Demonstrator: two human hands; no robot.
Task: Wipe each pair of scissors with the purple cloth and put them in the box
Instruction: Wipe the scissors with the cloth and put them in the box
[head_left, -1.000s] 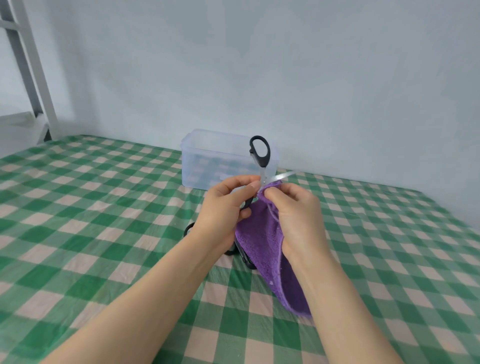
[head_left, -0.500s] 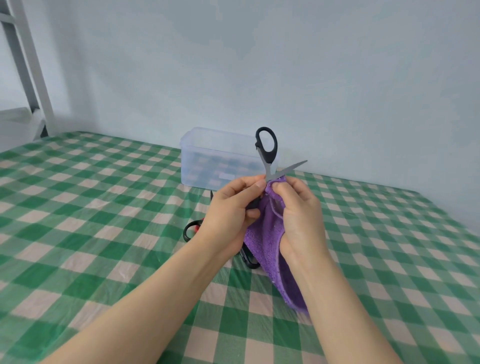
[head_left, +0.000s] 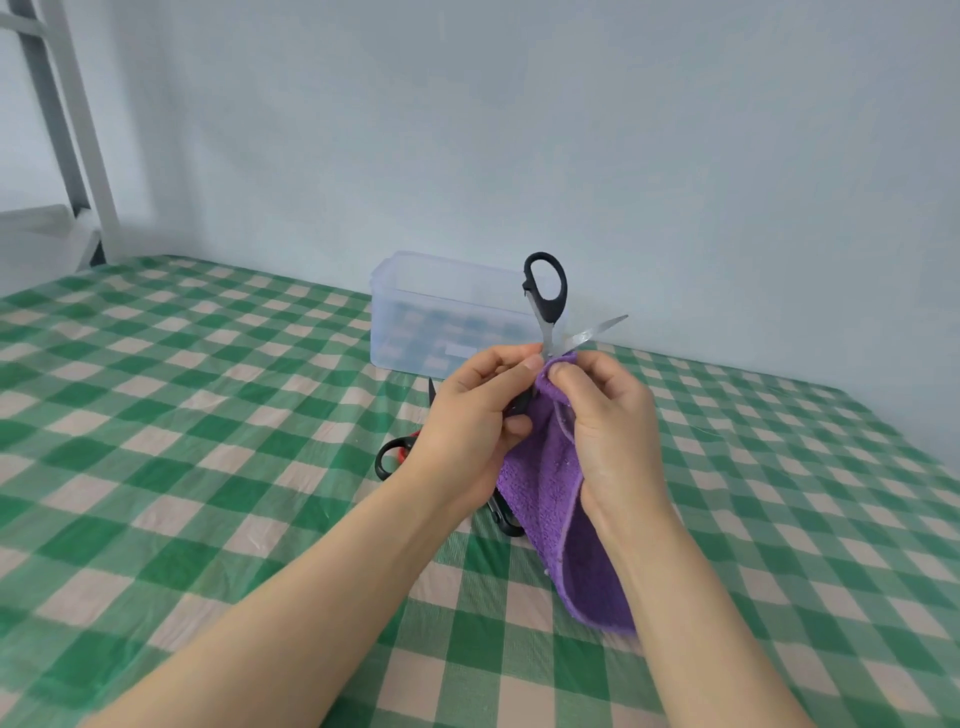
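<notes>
A: What carries it all?
B: A table (head_left: 208, 415) under a green-and-cream checked cover. The clear plastic box (head_left: 415, 322) stands near its far edge, open at the top.
A: And the purple cloth?
B: The purple cloth (head_left: 545, 499) hangs from the right hand (head_left: 608, 421), down past the wrist. Thumb and forefinger pinch its top fold against the black scissors (head_left: 545, 296), just at the pivot.
A: The left hand?
B: The left hand (head_left: 467, 415) grips the same scissors from the other side, fingers curled round the lower part, thumb tip beside the cloth. They are held in the air in front of the box, splayed open — one handle loop straight up, one bare blade slanting up to the right.
A: Different from a second ago?
B: A little. More blade shows beyond the cloth. The red-and-black scissors (head_left: 392, 457) lying on the table behind the left wrist were mostly hidden then and now show their red. A further black handle loop (head_left: 504, 519) pokes out under the cloth.
A: Any writing?
B: A pale patch (head_left: 460, 351) on the box's front wall — too blurred to read.
</notes>
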